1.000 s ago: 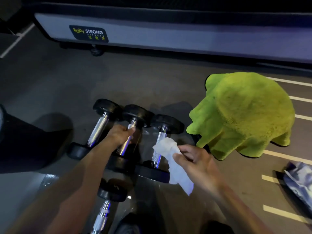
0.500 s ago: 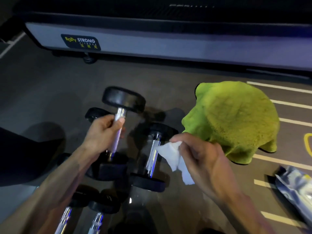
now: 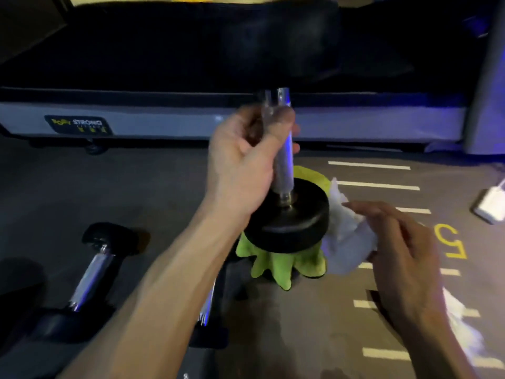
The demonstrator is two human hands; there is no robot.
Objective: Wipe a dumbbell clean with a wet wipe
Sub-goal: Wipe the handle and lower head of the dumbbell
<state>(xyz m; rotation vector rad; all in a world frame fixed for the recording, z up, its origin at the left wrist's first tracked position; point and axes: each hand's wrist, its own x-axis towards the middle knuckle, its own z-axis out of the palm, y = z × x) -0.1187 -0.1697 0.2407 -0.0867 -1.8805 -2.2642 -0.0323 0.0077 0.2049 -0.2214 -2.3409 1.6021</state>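
Note:
My left hand (image 3: 240, 162) grips the chrome handle of a black dumbbell (image 3: 287, 217) and holds it upright in the air, above the floor. Its lower black head hangs over a green cloth (image 3: 276, 266). Its upper head is a dark blur against the machine behind. My right hand (image 3: 401, 253) holds a crumpled white wet wipe (image 3: 347, 242) just right of the lower head, close to its rim. Whether the wipe touches the rim is unclear.
Another dumbbell (image 3: 93, 272) lies on the grey floor at the lower left, and a further chrome handle (image 3: 207, 305) shows under my left forearm. A treadmill base (image 3: 164, 119) runs across the back. A white packet (image 3: 489, 206) lies at the right edge.
My left hand has lifted the dumbbell up and rightwards, over the green cloth. My right hand with the wipe has moved right, beside the lower head. The view has tilted upwards.

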